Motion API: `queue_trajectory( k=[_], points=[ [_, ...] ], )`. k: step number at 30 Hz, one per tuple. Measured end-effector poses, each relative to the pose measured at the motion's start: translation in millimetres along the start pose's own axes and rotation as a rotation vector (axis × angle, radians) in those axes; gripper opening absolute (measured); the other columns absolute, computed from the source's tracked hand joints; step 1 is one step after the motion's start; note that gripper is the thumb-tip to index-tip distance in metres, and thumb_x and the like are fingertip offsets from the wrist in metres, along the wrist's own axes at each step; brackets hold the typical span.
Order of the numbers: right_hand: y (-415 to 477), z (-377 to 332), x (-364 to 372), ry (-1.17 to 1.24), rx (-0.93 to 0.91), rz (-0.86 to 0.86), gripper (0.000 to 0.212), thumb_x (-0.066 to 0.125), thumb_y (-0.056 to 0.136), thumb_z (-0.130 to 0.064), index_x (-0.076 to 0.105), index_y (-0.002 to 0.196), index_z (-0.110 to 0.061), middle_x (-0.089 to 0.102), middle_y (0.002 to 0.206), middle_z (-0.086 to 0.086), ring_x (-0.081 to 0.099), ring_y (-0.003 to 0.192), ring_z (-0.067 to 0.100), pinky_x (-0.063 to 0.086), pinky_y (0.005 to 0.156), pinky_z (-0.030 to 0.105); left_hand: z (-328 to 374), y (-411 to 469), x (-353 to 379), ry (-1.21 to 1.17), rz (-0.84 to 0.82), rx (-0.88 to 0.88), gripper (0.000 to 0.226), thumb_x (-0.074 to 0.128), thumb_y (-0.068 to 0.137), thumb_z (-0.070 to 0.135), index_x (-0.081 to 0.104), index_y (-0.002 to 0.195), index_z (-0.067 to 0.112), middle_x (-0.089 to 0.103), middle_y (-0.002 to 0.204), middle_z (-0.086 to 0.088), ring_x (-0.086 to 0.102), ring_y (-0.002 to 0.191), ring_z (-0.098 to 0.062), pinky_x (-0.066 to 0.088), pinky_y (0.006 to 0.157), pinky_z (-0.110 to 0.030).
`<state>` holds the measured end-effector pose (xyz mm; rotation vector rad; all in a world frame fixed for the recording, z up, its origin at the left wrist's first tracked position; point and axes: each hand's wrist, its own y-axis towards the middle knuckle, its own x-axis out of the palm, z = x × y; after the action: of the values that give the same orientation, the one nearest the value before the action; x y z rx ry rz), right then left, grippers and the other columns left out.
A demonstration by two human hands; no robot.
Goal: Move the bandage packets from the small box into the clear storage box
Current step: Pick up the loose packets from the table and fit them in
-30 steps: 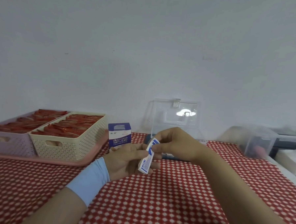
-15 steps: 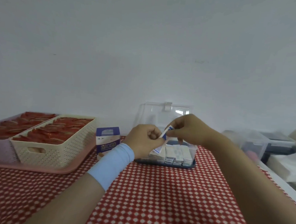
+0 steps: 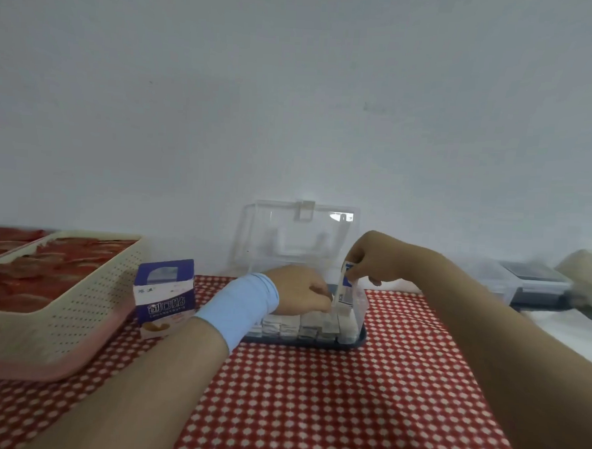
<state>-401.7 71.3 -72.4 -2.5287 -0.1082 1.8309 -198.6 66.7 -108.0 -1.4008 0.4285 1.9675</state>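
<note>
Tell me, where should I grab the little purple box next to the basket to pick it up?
Probably grip the small purple box by its two narrow sides, around the middle, reaching in from the front. It stands upright on the checked tablecloth, its front is unobstructed, and the cream basket sits close on one side, so keep fingers slim.

Pretty tight around the right grip: the clear storage box is packed with upright packets below it, its raised lid blocks behind, and the left hand crowds the left. The checkered surface in front lies open.
</note>
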Motion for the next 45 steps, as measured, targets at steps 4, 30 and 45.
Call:
queue_trajectory(
  k=[4, 30, 45],
  points=[
    [11, -5, 9, -0.078, -0.011, -0.032, 0.014, 0.075, 0.087, -0.017, 0.077, 0.096, -0.006, 0.071, 0.08, 0.004, 0.058, 0.055, 0.015, 0.047, 0.056, 0.024, 1, 4, 5, 0.051, -0.071, -0.018, 0.051, 0.052, 0.074, 0.055, 0.076, 0.104, 0.023, 0.069, 0.108, 0.0, 0.062, 0.099, -0.022, 0.051, 0.093, -0.044],
    [20, -25, 36, -0.56, -0.002, -0.036, 0.018, 0.073, 0.088, -0.026, 0.075, 0.1, -0.013, 0.069, 0.084, -0.002, 0.065, 0.076, 0.017, 0.057, 0.078, 0.03, 9, 23, 11, 0.135, -0.075, 0.015, 0.062, 0.053, 0.076, 0.049, 0.054, 0.137, 0.042, 0.044, 0.144, 0.005, 0.037, 0.133, -0.02, 0.036, 0.111, -0.047],
    [8, -8, 35, -0.394, -0.041, 0.056, 0.018, 0.062, 0.094, -0.023, 0.079, 0.1, -0.019, 0.073, 0.093, -0.001, 0.067, 0.081, 0.019, 0.056, 0.075, 0.03, 15, 18, 5, 0.122, -0.097, 0.022, 0.053, 0.054, 0.083, 0.051, 0.059, 0.133, 0.034, 0.048, 0.141, 0.002, 0.047, 0.128, -0.022, 0.039, 0.108, -0.044]
  ],
)
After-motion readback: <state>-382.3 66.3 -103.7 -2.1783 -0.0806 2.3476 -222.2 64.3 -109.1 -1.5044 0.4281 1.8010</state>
